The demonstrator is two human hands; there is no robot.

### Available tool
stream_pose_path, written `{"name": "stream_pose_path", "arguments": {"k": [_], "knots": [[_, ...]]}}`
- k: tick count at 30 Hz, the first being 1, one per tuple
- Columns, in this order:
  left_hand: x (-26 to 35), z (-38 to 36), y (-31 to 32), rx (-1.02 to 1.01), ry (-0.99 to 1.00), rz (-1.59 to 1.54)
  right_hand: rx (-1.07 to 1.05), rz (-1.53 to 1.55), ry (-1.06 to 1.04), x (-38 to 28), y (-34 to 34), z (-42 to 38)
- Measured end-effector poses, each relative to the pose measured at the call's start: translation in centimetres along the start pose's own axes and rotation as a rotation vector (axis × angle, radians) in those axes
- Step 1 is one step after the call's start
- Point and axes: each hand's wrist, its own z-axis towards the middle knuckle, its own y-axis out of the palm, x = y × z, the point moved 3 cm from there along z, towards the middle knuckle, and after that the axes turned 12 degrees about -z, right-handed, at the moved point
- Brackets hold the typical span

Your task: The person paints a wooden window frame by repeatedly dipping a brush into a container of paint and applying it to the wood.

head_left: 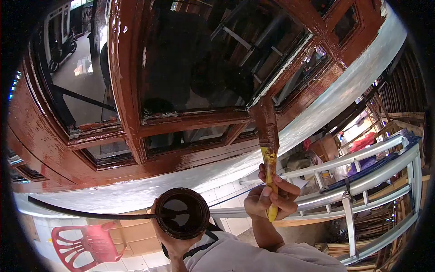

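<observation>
My right hand point(275, 199) is closed round the yellow handle of a paintbrush point(269, 158). The brush points up, its brown-coated bristles against the frame of a reddish-brown window point(195, 123), at the corner of a large dark pane. Lower down, my left hand point(174, 242) holds a round paint can point(182, 213) from below and the side. Dark brown paint shows inside the can. The window frame looks wet and glossy, with whitish patches along some pane edges.
An aluminium ladder point(349, 192) lies to the right, beside stacked wood. A red plastic chair point(88, 245) stands at the lower left near cardboard point(136, 233). A black strip point(90, 214) reaches the can from the left. White wall point(217, 174) borders the window.
</observation>
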Motion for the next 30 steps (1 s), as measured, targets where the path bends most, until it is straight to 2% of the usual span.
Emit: {"name": "stream_pose_path", "arguments": {"k": [3, 9, 11, 17, 20, 30], "knots": [[-0.4, -0.2, -0.2, 0.013, -0.024, -0.015, -0.017, 0.071, 0.003, 0.3, -0.5, -0.5], [-0.4, -0.3, -0.3, 0.012, -0.017, -0.019, -0.05, -0.372, -0.056, 0.0, 0.5, 0.2], [-0.4, -0.2, -0.3, 0.01, -0.023, -0.023, -0.032, -0.39, -0.044, 0.0, 0.7, -0.1], [0.5, 0.2, 0.1, 0.009, 0.003, -0.006, 0.04, -0.349, 0.046, -0.1, 0.7, -0.2], [0.8, 0.2, 0.1, 0.007, 0.002, 0.0, 0.144, -0.163, 0.006, -0.2, 0.7, 0.3], [0.9, 0.1, -0.1, -0.009, 0.001, 0.066, 0.076, -0.099, -0.071, -0.4, 0.8, 1.7]]}}
